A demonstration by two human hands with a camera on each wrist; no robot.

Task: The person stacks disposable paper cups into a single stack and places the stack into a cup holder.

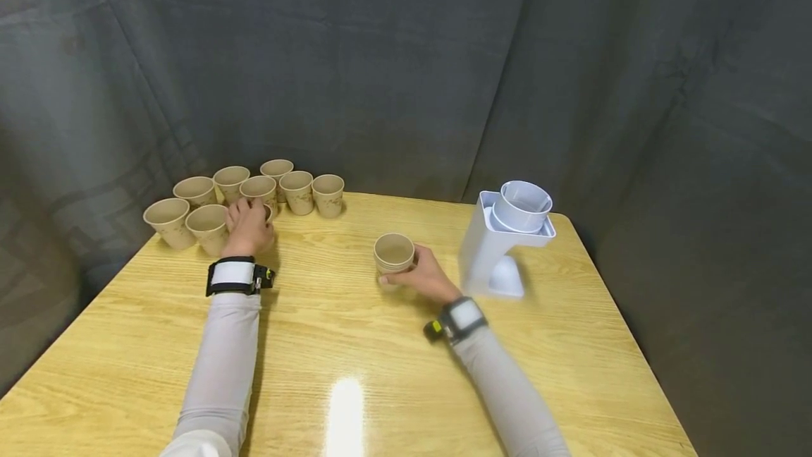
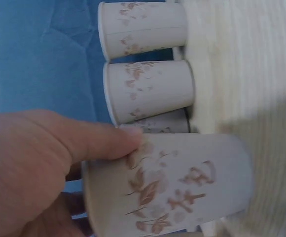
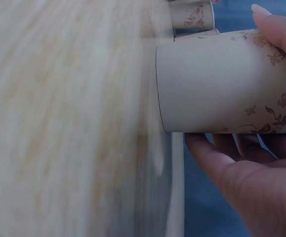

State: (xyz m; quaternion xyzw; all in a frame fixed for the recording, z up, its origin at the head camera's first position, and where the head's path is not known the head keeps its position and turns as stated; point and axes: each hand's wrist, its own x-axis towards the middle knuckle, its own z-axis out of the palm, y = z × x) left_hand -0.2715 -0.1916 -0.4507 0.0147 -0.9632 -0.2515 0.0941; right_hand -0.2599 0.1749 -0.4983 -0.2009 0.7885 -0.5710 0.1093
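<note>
At the left of the table my left hand (image 1: 247,230) grips a tan paper cup (image 2: 182,185) with brown floral print, thumb on one side of its wall. Most of that cup is hidden by the hand in the head view. Around it stand several more upright paper cups (image 1: 167,216) in loose rows. Near mid-table my right hand (image 1: 428,275) holds a small stack of nested paper cups (image 1: 393,251), mouth up, thumb and fingers on opposite sides. In the right wrist view the outer cup (image 3: 217,89) shows its plain lower wall and floral band.
A white plastic stand (image 1: 472,252) with a round white holder (image 1: 523,208) on top is right of my right hand. The wooden table (image 1: 317,344) ends at a dark curtain (image 1: 380,76) behind and at both sides.
</note>
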